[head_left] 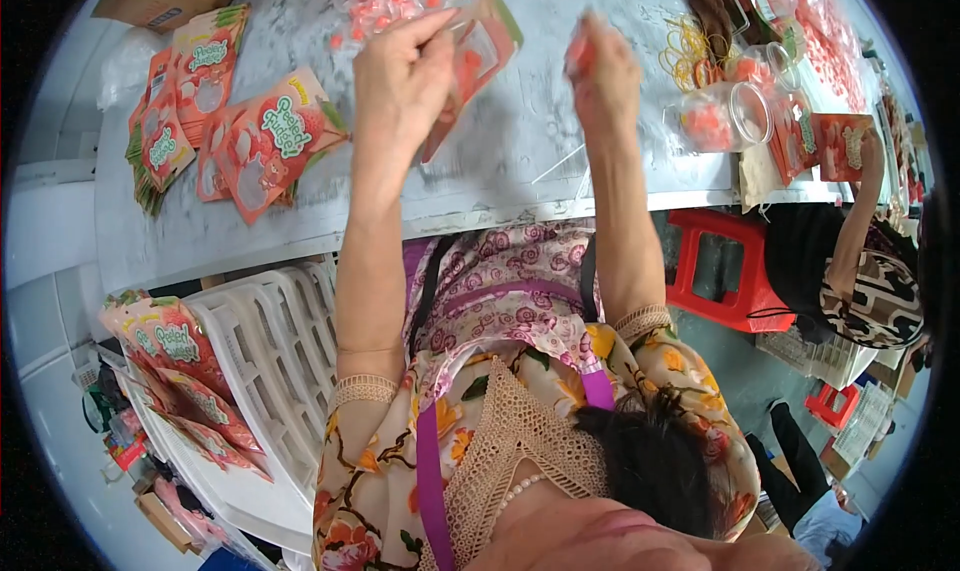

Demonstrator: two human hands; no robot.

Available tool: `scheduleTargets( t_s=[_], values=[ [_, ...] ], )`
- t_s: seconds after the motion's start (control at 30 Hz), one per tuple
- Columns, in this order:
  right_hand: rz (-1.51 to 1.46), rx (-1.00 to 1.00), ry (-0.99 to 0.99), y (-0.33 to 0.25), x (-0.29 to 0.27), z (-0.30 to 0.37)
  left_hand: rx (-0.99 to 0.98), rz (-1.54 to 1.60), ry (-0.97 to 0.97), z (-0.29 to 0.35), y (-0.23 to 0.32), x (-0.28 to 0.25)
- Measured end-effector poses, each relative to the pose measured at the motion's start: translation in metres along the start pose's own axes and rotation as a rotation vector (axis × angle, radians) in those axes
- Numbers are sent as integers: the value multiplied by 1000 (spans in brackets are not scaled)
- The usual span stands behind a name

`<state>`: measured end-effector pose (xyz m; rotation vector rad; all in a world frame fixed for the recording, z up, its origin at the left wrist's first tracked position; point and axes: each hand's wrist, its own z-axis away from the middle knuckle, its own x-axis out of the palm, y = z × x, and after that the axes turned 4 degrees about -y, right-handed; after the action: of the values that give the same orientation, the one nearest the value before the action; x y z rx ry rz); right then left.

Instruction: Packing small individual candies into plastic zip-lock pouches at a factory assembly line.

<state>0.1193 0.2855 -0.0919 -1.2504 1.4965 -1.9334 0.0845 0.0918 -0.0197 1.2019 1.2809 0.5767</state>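
The left hand [405,79] pinches a red pouch [480,68] above the tabletop [500,171], left of the clear jar [720,101]; I can't make out what's inside. The pouch's long axis slants, its green end farther off and leaning toward the jar. The right hand [607,79], nearer the jar, curls round something red [577,57], blurred. Red pieces [706,127] sit in the jar; more pouches [270,141] lie far left of it.

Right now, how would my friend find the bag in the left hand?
Start at the grey table, then find the person's left hand over it. The red bag with a green end sticks out to its right. Unlike the piled bags further left, it's held up on a slant.
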Motion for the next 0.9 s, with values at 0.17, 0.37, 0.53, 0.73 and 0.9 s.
scheduleTargets(
  t_s=[0.17,0.37,0.53,0.73,0.9],
  values=[
    [-351,-157,-59,-70,74,17,-123,37,-59,-3,16,17],
    [-374,-244,-229,-42,71,14,74,-60,14,-12,4,26],
    [-322,-341,-176,-40,78,12,-88,-54,-52,-10,20,21],
    [-126,-568,-182,-47,73,19,-118,139,28,-9,19,13],
    [738,-713,-332,-19,30,88,24,508,37,-25,-7,6]
  ],
)
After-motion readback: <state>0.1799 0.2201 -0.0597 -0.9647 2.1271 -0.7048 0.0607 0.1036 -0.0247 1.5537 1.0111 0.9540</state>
